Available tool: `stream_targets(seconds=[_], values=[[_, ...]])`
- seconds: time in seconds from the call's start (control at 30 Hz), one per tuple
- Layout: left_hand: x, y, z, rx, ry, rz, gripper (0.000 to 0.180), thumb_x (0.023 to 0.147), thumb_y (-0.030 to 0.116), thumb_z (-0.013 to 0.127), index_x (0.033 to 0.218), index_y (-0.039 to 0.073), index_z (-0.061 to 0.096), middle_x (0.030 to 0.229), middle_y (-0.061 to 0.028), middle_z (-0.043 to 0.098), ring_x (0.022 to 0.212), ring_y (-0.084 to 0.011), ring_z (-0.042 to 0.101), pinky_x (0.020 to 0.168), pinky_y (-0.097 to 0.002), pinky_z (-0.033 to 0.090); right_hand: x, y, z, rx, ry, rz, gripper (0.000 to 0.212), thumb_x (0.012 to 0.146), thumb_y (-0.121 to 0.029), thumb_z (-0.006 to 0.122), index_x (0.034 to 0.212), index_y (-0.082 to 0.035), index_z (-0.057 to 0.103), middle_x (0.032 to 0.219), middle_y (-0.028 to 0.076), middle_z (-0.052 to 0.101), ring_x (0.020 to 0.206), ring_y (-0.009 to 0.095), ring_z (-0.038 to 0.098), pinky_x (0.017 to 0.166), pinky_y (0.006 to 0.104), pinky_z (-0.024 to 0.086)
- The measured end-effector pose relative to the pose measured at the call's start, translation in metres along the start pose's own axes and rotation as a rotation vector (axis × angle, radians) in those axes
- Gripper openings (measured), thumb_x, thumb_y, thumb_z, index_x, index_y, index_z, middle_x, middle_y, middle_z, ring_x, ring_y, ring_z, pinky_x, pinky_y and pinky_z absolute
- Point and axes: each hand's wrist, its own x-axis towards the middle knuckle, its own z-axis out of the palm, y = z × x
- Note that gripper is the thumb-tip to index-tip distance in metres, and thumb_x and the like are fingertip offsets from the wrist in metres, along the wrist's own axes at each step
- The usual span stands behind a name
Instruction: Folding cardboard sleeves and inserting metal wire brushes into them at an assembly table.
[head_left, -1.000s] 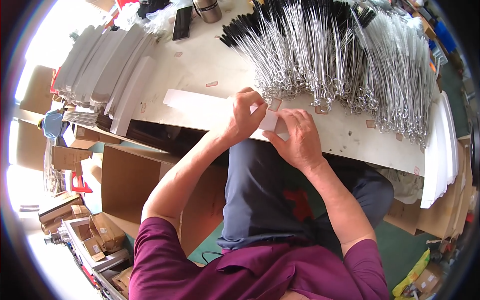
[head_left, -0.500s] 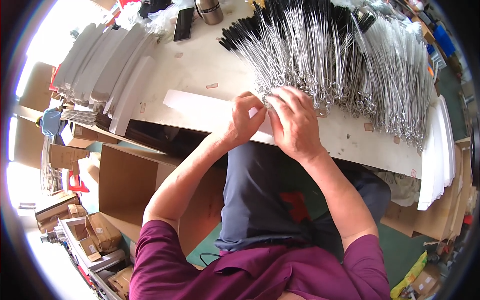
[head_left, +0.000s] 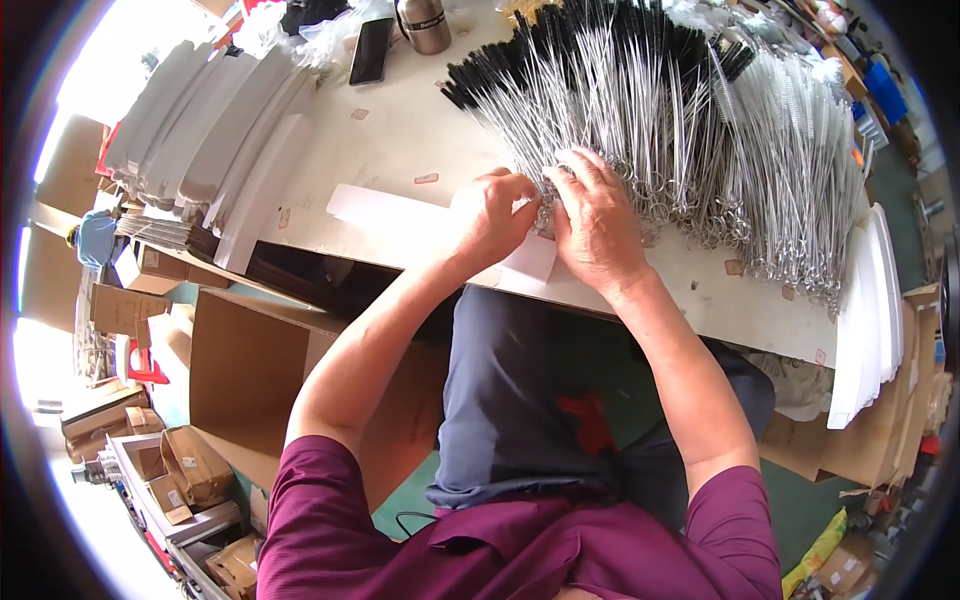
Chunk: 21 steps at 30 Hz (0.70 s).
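Observation:
A dense heap of wire brushes (head_left: 600,110) lies fanned out on the table, with black bristles at the far end and metal loops toward me. My left hand (head_left: 492,215) is closed in a pinch at the nearest loops; what its fingertips hold is too small to make out. Beside it, my right hand (head_left: 598,225) lies over the loop ends, fingers bent and apart, touching them. Beneath my left wrist and hand runs a long white card strip (head_left: 385,212), partly hidden, its other end showing between my hands.
Clear-bristled brushes (head_left: 790,170) are piled on the right. Stacks of white strips stand at the left (head_left: 225,125) and right (head_left: 868,320) table ends. A phone (head_left: 371,52) and a metal bottle (head_left: 425,28) are at the back. An open cardboard box (head_left: 245,375) sits below the table edge.
My right hand has shifted slightly right and away from my left, uncovering the card strip's near end. My left hand stays close to the loops.

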Motion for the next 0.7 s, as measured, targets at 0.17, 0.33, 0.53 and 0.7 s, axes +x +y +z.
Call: stream_targets(seconds=[0.17, 0.33, 0.53, 0.7], values=[[0.000, -0.004, -0.005, -0.014, 0.051, 0.009, 0.006, 0.085, 0.008, 0.073, 0.084, 0.002, 0.074, 0.080, -0.0106, 0.070, 0.071, -0.0245, 0.068, 0.065, -0.0375, 0.051, -0.001, 0.005, 0.001, -0.055, -0.028, -0.006, 0.035, 0.088, -0.008, 0.070, 0.122, -0.001, 0.068, 0.135, 0.015, 0.061, 0.135, 0.033, 0.051, 0.115, 0.0447, 0.042], [0.000, -0.002, -0.026, -0.231, 0.027, -0.026, 0.002, 0.086, 0.003, 0.074, 0.086, 0.001, 0.074, 0.081, -0.0048, 0.069, 0.074, -0.0096, 0.064, 0.066, -0.0277, 0.052, 0.004, 0.000, -0.001, -0.030, -0.015, -0.026, 0.036, 0.087, -0.011, 0.071, 0.120, 0.003, 0.069, 0.133, 0.021, 0.062, 0.134, 0.036, 0.052, 0.115, 0.0455, 0.041], [0.022, 0.020, -0.056, -0.362, 0.257, -0.033, 0.004, 0.090, 0.000, 0.072, 0.088, -0.002, 0.074, 0.098, -0.0106, 0.072, 0.077, -0.0104, 0.066, 0.069, -0.0265, 0.056, 0.023, -0.002, 0.010, -0.184, -0.084, -0.203, 0.042, 0.095, -0.022, 0.062, 0.128, 0.002, 0.065, 0.139, 0.020, 0.062, 0.138, 0.035, 0.051, 0.123, 0.0469, 0.031], [0.031, 0.019, -0.082, -0.833, 0.328, -0.117, 0.012, 0.097, 0.004, 0.064, 0.095, -0.006, 0.071, 0.113, -0.0201, 0.072, 0.090, -0.0215, 0.074, 0.077, -0.0345, 0.062, 0.034, 0.012, 0.024, -0.295, -0.315, -0.188, 0.043, 0.099, -0.019, 0.055, 0.135, 0.003, 0.061, 0.149, 0.018, 0.056, 0.144, 0.031, 0.046, 0.127, 0.0440, 0.026]])
